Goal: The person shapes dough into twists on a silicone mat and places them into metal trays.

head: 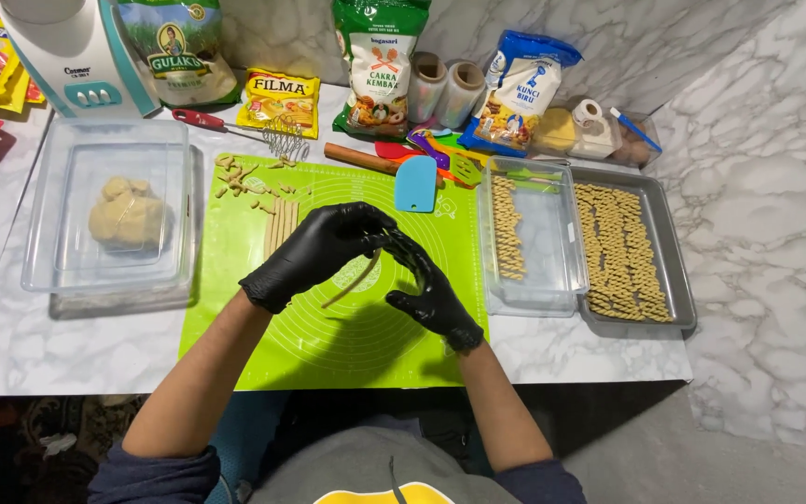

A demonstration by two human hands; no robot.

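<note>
dough strip pinched btwn gloved left hand & right hand, over green mat | done: twists in metal tray & clear box | left: cut strips, dough lump

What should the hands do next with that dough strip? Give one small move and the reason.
Probably keep twisting the dough strip between the fingertips until it spirals. The left hand and right hand, both in black gloves, pinch its upper end over the green mat, and it hangs plain, unlike the twisted pieces lined up in the metal tray.
</note>
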